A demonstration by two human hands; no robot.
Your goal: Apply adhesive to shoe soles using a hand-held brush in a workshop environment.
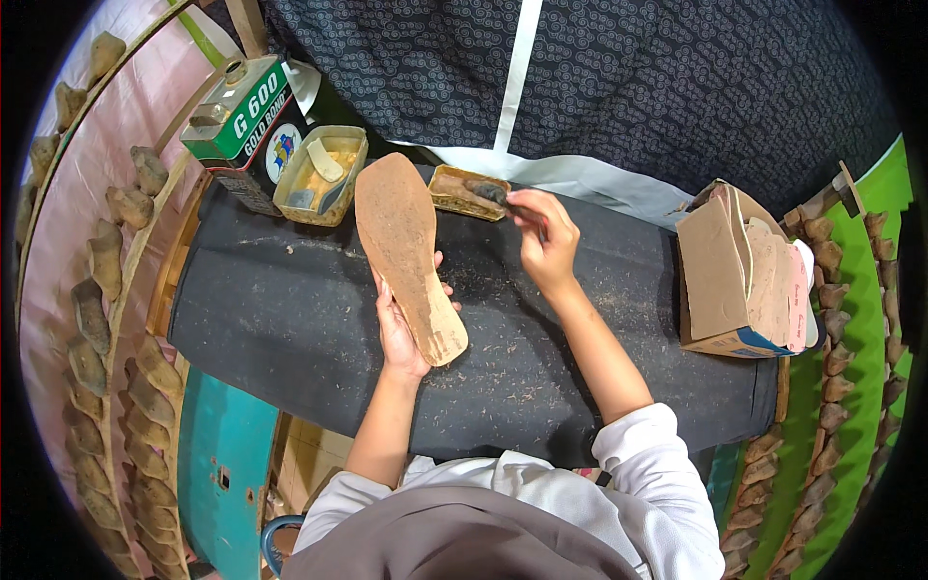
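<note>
My left hand [401, 333] grips a brown shoe sole [398, 217] near its narrow heel end, thumb on top and fingers showing past the right edge. The sole is tilted up over the table, its broad toe end pointing away from me. Its face is mostly rough brown, with a paler patch at the heel. My right hand [548, 237] is closed in a pinch on a small dark, brush-like tool [493, 192]. The tool's dark end is at a shallow, crusted tray [468, 206] beyond the sole; its exact kind is hard to make out.
On the far left stand a green, white and black metal can [246, 135] and a stained plastic tub [343, 196] holding a pale flat piece. A cardboard box [712, 266] of pinkish sole-shaped sheets stands right. Shoe lasts [90, 314] line racks on both sides. Scraps dot the black tabletop [290, 309].
</note>
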